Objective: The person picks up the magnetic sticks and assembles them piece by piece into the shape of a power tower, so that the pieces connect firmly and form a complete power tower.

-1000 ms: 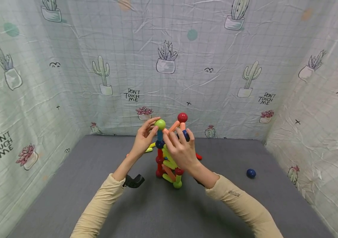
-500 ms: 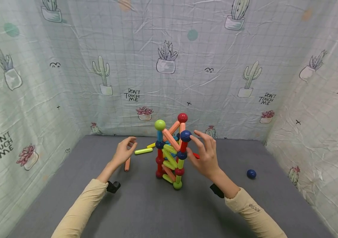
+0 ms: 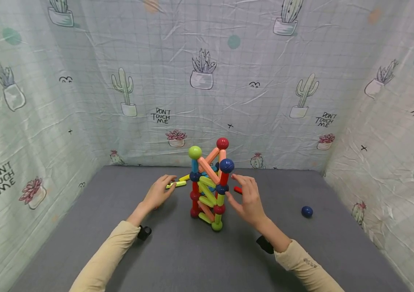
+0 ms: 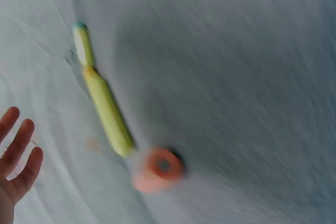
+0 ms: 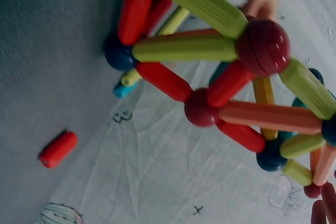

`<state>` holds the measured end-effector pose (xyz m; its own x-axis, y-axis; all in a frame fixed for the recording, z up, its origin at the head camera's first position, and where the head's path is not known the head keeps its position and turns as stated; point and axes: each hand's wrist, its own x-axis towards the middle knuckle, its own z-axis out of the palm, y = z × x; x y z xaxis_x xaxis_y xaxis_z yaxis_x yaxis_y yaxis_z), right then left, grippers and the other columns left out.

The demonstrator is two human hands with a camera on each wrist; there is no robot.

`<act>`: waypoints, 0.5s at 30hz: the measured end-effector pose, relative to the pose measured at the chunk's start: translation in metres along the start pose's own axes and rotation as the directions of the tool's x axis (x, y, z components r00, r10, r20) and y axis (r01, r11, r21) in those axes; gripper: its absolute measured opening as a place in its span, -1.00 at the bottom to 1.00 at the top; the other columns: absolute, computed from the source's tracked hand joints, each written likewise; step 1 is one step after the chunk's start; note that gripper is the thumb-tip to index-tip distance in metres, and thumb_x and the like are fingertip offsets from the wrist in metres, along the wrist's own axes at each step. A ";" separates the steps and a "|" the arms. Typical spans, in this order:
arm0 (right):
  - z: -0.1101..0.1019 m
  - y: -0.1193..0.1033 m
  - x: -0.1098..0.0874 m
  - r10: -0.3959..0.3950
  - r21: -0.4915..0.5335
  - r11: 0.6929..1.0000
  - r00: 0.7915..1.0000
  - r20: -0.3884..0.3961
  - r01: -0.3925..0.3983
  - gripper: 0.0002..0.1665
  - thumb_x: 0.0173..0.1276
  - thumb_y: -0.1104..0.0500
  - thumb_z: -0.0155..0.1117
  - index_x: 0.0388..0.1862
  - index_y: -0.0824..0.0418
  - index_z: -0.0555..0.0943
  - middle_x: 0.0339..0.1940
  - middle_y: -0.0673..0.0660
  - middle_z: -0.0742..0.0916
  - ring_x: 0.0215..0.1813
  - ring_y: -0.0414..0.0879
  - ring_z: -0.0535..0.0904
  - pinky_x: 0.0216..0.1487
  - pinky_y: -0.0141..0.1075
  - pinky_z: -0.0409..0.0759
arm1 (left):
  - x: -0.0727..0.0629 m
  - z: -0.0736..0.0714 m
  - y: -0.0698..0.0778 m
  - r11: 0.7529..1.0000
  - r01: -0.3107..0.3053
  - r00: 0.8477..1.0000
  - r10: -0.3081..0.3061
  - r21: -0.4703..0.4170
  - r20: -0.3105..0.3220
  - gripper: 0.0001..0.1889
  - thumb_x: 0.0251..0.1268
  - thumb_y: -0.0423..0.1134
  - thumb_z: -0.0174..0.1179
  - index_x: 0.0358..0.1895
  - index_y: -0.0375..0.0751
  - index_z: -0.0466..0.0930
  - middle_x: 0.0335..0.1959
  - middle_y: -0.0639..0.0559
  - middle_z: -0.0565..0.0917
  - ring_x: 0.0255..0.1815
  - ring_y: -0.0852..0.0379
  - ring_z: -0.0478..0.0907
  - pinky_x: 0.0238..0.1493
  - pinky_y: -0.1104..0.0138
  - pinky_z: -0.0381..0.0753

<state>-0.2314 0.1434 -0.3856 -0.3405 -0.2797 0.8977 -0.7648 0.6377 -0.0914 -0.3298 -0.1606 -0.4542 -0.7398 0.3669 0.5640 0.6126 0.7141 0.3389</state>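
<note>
A tower of magnetic sticks and balls [image 3: 208,190] stands mid-table, topped by a lime ball [image 3: 195,152], a red ball [image 3: 223,143] and a dark blue ball [image 3: 227,165]. Just right of it is my right hand [image 3: 248,200], fingers spread and holding nothing, fingertips close to the blue-and-red column. My left hand [image 3: 157,193] reaches over the table left of the tower, its relaxed fingers overlapping a yellow-green stick [image 3: 180,183] in the head view. In the left wrist view that hand is bare, apart from the yellow-green stick [image 4: 107,111] and an orange stick [image 4: 157,171].
Behind the tower's left side lies a yellow stick [image 3: 184,177]. A red stick [image 3: 237,190] lies to the right, shown also as a short red stick [image 5: 59,149] in the right wrist view. Farther right rests a loose blue ball [image 3: 307,211]. Printed curtains [image 3: 148,81] enclose the grey table [image 3: 178,259].
Both hands have let go of the tower's top. The left hand has gone left and down, then toward the yellow-green stick; the right hand has drawn back right and lower.
</note>
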 end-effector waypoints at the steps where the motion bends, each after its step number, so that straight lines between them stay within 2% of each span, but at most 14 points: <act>1: 0.001 0.000 -0.002 0.003 -0.003 1.000 1.000 0.015 -0.003 -0.41 0.32 -0.06 -0.03 0.05 0.43 0.38 -0.11 0.24 0.54 -0.08 0.06 0.37 -0.10 -0.09 0.36 | 0.001 0.000 0.007 0.999 -0.034 0.999 0.033 -0.025 -0.016 -0.72 0.21 -0.28 0.08 -0.01 -0.20 0.50 -0.22 -0.09 0.58 -0.21 0.02 0.54 -0.26 0.22 0.54; 3: 0.004 -0.001 -0.005 0.009 -0.007 1.000 0.999 0.036 -0.009 -0.42 0.31 -0.06 -0.02 0.06 0.40 0.39 -0.12 0.22 0.55 -0.09 0.04 0.37 -0.13 -0.13 0.38 | 0.004 -0.003 0.021 0.993 -0.089 0.995 0.085 -0.082 -0.051 -0.68 0.19 -0.31 0.11 0.04 -0.20 0.47 -0.20 -0.11 0.58 -0.21 0.00 0.53 -0.26 0.20 0.54; 6: 0.009 -0.001 -0.009 0.013 -0.006 1.000 0.999 0.046 -0.013 -0.44 0.30 -0.06 0.00 0.06 0.38 0.40 -0.14 0.21 0.57 -0.12 0.02 0.37 -0.20 -0.18 0.39 | 0.007 -0.007 0.042 0.974 -0.145 0.987 0.130 -0.172 -0.096 -0.58 0.18 -0.35 0.11 0.14 -0.21 0.38 -0.14 -0.14 0.58 -0.18 -0.04 0.53 -0.23 0.18 0.55; 11: 0.013 -0.001 -0.011 0.036 0.001 0.999 0.999 0.041 -0.036 -0.46 0.27 -0.03 0.08 0.05 0.36 0.40 -0.16 0.21 0.58 -0.15 0.01 0.38 -0.24 -0.20 0.36 | 0.010 -0.012 0.071 0.941 -0.157 0.987 0.138 -0.299 -0.083 -0.47 0.23 -0.34 0.04 0.29 -0.19 0.18 -0.06 -0.16 0.54 -0.11 -0.07 0.53 -0.17 0.14 0.56; 15: 0.015 -0.002 -0.010 0.061 -0.006 0.998 0.997 0.055 -0.061 -0.45 0.21 -0.02 0.16 0.01 0.36 0.41 -0.18 0.20 0.57 -0.18 0.01 0.37 -0.23 -0.15 0.34 | 0.009 -0.012 0.083 0.939 -0.145 0.989 0.130 -0.313 -0.068 -0.43 0.22 -0.35 0.03 0.32 -0.25 0.11 -0.10 -0.18 0.55 -0.15 -0.06 0.53 -0.21 0.16 0.54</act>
<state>-0.2345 0.1343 -0.4008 -0.4160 -0.2791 0.8654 -0.7394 0.6579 -0.1432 -0.2819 -0.1054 -0.4119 -0.6333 0.4149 0.6533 0.7692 0.4302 0.4725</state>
